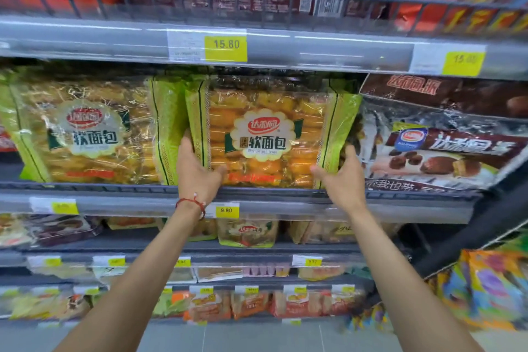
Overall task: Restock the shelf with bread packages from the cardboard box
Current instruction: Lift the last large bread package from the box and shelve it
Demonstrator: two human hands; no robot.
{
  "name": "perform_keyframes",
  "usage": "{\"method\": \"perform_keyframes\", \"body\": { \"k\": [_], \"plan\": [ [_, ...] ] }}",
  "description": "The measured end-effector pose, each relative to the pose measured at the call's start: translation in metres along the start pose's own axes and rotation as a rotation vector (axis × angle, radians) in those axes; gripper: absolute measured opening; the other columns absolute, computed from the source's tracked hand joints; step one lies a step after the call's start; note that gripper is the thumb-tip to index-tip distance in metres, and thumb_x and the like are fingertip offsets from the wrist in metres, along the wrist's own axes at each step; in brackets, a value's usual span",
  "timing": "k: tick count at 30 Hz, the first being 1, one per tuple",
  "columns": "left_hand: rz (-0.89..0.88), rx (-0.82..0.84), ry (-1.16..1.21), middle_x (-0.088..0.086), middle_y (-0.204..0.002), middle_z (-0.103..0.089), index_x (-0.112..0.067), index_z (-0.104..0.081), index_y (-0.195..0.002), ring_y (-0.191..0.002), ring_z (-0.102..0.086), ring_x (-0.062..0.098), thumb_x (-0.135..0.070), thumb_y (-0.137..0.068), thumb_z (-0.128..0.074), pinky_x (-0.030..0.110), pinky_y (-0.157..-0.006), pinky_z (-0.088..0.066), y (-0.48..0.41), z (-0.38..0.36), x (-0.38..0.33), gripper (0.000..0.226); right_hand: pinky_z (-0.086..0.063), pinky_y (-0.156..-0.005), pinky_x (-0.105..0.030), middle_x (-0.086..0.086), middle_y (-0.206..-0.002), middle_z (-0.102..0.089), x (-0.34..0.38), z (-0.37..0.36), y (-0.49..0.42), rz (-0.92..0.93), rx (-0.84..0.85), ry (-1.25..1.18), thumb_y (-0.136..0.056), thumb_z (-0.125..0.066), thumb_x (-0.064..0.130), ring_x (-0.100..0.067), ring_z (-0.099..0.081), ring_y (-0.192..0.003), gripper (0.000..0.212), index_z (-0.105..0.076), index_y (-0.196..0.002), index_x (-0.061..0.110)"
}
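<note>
Gripping both lower corners, my left hand (197, 171) and right hand (344, 177) curl partly closed around the green-edged clear plastic bread package (265, 134), which I hold upright on the grey metal shelf (114, 200), just beside an identical bread package (88, 131) at left and dark brown cake packs (445, 151) at right. I judge this one nearly placed; the cardboard box is out of sight, so what remains is unknown
</note>
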State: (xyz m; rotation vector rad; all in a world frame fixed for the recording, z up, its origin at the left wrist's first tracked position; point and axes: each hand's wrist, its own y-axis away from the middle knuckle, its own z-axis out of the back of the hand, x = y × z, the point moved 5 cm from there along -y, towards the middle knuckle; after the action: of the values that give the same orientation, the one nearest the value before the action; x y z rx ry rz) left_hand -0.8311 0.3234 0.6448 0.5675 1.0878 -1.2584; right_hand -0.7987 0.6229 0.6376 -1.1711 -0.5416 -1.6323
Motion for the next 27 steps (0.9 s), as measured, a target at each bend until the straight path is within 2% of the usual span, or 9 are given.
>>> {"method": "perform_keyframes", "body": {
  "k": [3, 5, 8, 12, 15, 18, 21, 24, 27],
  "plan": [
    [-0.048, -0.117, 0.1, 0.006, -0.136, -0.052, -0.006, -0.035, -0.144, -0.117, -0.049, 0.006, -0.025, -0.091, -0.068, 0.02, -0.108, -0.03, -0.012, 0.014, -0.026, 0.065, -0.044, -0.113, -0.041, 0.0, -0.146, -0.057, 0.02, 0.011, -0.003, 0.008, -0.12, -0.152, -0.096, -0.069, 0.043, -0.017, -0.055, -0.133, 0.062, -0.045, -0.147, 0.019],
    [-0.099, -0.16, 0.202, -0.013, -0.117, -0.058, -0.015, -0.041, -0.141, -0.095, -0.053, -0.006, -0.03, -0.098, -0.055, 0.008, -0.092, -0.042, -0.03, 0.019, -0.043, 0.048, -0.049, -0.082, -0.022, 0.01, -0.106, -0.064, 0.038, 0.013, -0.011, 0.022, -0.171, -0.195, -0.103, -0.06, 0.04, -0.003, -0.061, -0.094, 0.032, -0.053, -0.128, 0.022],
    [-0.115, -0.173, 0.319, -0.009, -0.136, -0.055, -0.018, -0.044, -0.145, -0.117, -0.055, 0.007, -0.038, -0.102, -0.048, 0.003, -0.086, -0.039, -0.053, 0.021, -0.053, 0.048, -0.036, -0.047, -0.014, 0.005, -0.076, -0.053, 0.058, 0.011, -0.023, 0.03, -0.245, -0.199, -0.105, -0.054, 0.044, -0.009, -0.046, -0.06, 0.025, -0.052, -0.116, 0.021],
    [-0.107, -0.201, 0.465, 0.004, -0.125, -0.064, -0.009, -0.057, -0.134, -0.103, -0.063, 0.01, -0.026, -0.099, -0.057, 0.003, -0.077, -0.046, -0.061, 0.019, -0.051, 0.038, -0.043, -0.059, -0.019, -0.01, -0.102, -0.068, 0.05, 0.008, -0.032, -0.034, -0.394, -0.221, -0.107, -0.055, 0.025, -0.019, -0.061, -0.082, 0.014, -0.06, -0.109, 0.012],
    [-0.081, -0.236, 0.508, -0.001, -0.116, -0.067, -0.009, -0.064, -0.127, -0.112, -0.062, 0.015, -0.024, -0.096, -0.063, 0.012, -0.091, -0.047, -0.064, 0.022, -0.044, 0.034, -0.048, -0.079, -0.028, -0.002, -0.099, -0.072, 0.052, 0.01, -0.035, 0.02, -0.444, -0.258, -0.105, -0.059, 0.028, -0.019, -0.066, -0.092, 0.018, -0.067, -0.109, 0.012],
    [-0.085, -0.25, 0.55, 0.004, -0.112, -0.069, -0.007, -0.068, -0.119, -0.11, -0.064, 0.018, -0.017, -0.095, -0.064, 0.024, -0.097, -0.049, -0.067, 0.022, -0.042, 0.027, -0.045, -0.083, -0.028, -0.004, -0.101, -0.073, 0.05, 0.01, -0.038, 0.008, -0.471, -0.287, -0.104, -0.061, 0.025, -0.023, -0.067, -0.099, 0.016, -0.069, -0.107, 0.011],
    [-0.111, -0.273, 0.485, 0.002, -0.112, -0.07, -0.01, -0.068, -0.12, -0.105, -0.065, 0.015, -0.02, -0.097, -0.061, 0.011, -0.089, -0.047, -0.061, 0.024, -0.047, 0.026, -0.05, -0.089, -0.034, -0.001, -0.102, -0.072, 0.05, 0.012, -0.033, 0.042, -0.488, -0.246, -0.105, -0.06, 0.026, -0.021, -0.067, -0.101, 0.014, -0.068, -0.109, 0.015],
    [-0.171, -0.298, 0.28, -0.002, -0.132, -0.061, -0.014, -0.055, -0.139, -0.094, -0.059, -0.006, -0.02, -0.101, -0.053, -0.004, -0.079, -0.039, -0.042, 0.028, -0.052, 0.038, -0.043, -0.111, -0.033, 0.003, -0.134, -0.064, 0.045, 0.007, -0.009, 0.135, -0.457, -0.184, -0.105, -0.058, 0.022, -0.013, -0.058, -0.127, 0.031, -0.057, -0.136, 0.016],
    [-0.373, -0.294, 0.072, 0.0, -0.151, -0.042, -0.016, -0.043, -0.147, -0.131, -0.049, 0.011, 0.002, -0.091, -0.052, 0.027, -0.109, -0.041, -0.02, 0.022, -0.055, 0.059, -0.028, -0.124, -0.027, -0.001, -0.152, -0.051, 0.05, -0.01, 0.022, 0.275, -0.456, -0.011, -0.106, -0.057, 0.018, -0.01, -0.04, -0.144, 0.04, -0.052, -0.145, 0.01]
  ]
}}
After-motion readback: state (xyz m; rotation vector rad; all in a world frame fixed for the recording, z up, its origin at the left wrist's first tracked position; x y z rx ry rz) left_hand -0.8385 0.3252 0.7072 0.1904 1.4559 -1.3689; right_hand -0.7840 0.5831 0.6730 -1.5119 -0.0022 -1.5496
